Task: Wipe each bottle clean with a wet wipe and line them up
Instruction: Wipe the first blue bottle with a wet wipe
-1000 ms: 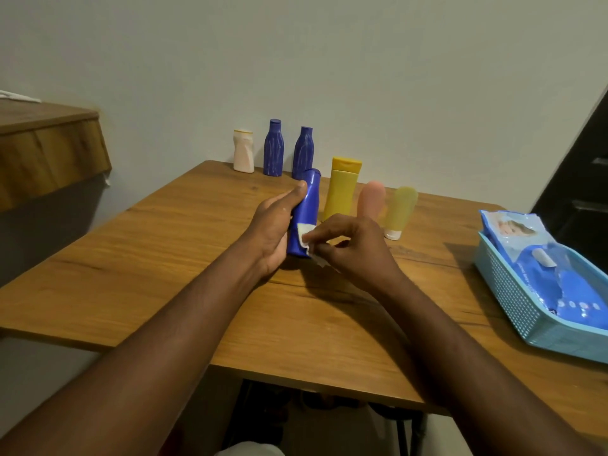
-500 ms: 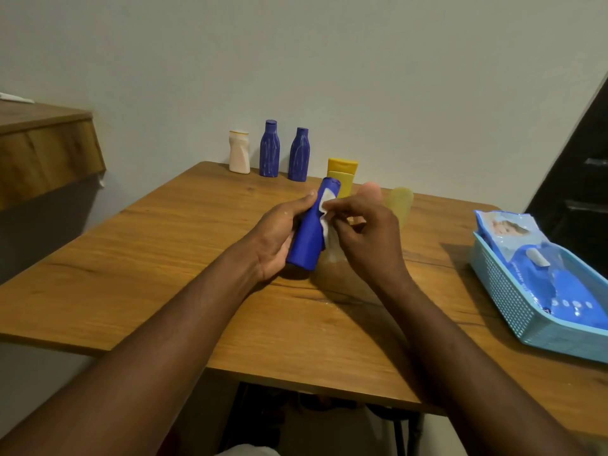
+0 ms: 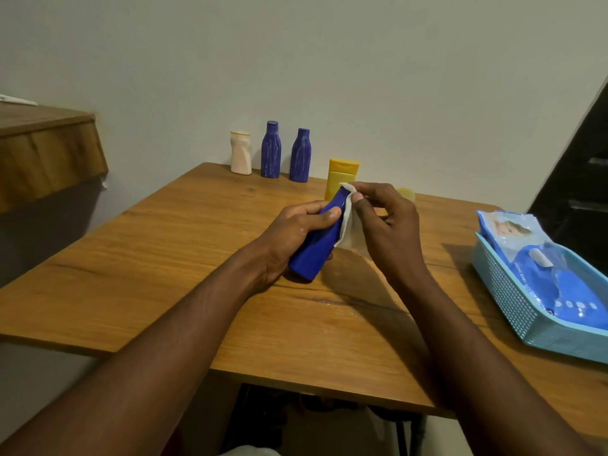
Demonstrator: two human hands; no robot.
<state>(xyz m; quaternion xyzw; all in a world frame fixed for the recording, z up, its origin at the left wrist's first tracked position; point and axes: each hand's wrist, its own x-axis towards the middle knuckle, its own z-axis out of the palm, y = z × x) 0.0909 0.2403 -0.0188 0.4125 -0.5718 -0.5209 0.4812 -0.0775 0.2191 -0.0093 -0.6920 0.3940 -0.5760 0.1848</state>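
Note:
My left hand (image 3: pixel 292 233) grips a blue bottle (image 3: pixel 314 255), tilted with its top pointing away from me, above the middle of the wooden table (image 3: pixel 164 274). My right hand (image 3: pixel 385 225) pinches a white wet wipe (image 3: pixel 348 222) against the bottle's upper end. Along the wall stand a white bottle (image 3: pixel 241 153) and two dark blue bottles (image 3: pixel 271 149) (image 3: pixel 300 155). A yellow tube (image 3: pixel 342 174) stands just behind my hands. A pale yellow bottle (image 3: pixel 406 193) is mostly hidden by my right hand.
A light blue basket (image 3: pixel 513 301) at the table's right edge holds a blue pack of wipes (image 3: pixel 543 268). A wooden shelf (image 3: pixel 42 153) juts out at the left. A dark door is at the far right.
The wipe has slid from the bottle's lower part up to its top. The bottle has tipped further over, and my right hand has risen with the wipe.

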